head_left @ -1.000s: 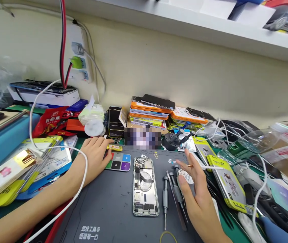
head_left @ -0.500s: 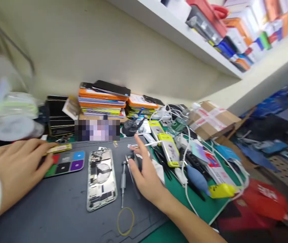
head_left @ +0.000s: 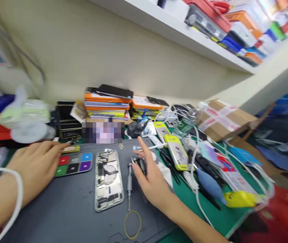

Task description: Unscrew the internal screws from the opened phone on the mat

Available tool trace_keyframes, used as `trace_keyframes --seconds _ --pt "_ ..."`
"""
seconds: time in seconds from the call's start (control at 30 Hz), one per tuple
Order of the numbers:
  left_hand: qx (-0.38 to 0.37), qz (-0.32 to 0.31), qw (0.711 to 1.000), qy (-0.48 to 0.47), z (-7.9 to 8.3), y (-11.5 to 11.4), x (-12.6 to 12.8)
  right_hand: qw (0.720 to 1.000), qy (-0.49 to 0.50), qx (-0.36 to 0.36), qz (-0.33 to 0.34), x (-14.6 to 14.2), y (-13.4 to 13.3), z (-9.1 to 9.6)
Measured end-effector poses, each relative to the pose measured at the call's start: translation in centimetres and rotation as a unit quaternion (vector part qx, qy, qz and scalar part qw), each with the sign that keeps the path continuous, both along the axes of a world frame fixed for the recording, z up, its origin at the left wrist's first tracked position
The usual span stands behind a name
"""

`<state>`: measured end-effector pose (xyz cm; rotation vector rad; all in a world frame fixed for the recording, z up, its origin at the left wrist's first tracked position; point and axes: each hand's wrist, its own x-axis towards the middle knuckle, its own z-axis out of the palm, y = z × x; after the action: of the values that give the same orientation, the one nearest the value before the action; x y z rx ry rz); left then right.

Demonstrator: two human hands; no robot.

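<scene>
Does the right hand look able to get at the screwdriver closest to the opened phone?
Probably yes: the screwdriver lies just beside the right hand, with nothing over it. The slim white stick that hand seems to hold might hamper its grip.

On the mat [head_left: 65, 206], the phone [head_left: 110, 191] lies between the small pad [head_left: 73, 168] and screwdriver [head_left: 129, 182].

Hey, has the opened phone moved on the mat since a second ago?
No. The opened phone keeps its place on the mat, left of the nearest screwdriver; the camera view shifted instead.
</scene>
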<state>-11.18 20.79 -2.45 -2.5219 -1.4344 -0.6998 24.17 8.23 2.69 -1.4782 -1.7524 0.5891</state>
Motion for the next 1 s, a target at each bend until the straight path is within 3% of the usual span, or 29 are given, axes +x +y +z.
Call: trace_keyframes --seconds 0.1,0.27,0.53,1.0 --pt "0.012 0.010 0.998 0.065 1.3 -0.7 0.7 1.000 -0.014 -0.004 -0.017 -0.1 0.2 0.0" --pt "0.029 0.043 0.995 0.083 2.3 -1.2 1.3 0.999 -0.030 -0.024 -0.032 -0.1 0.3 0.1" --pt "0.038 0.051 0.996 0.062 2.5 -1.1 1.5 0.998 -0.039 -0.020 -0.052 -0.1 0.5 -0.2" --pt "-0.002 -0.001 1.000 0.031 2.5 -1.0 2.0 0.997 -0.048 -0.025 -0.061 0.1 0.7 -0.6"
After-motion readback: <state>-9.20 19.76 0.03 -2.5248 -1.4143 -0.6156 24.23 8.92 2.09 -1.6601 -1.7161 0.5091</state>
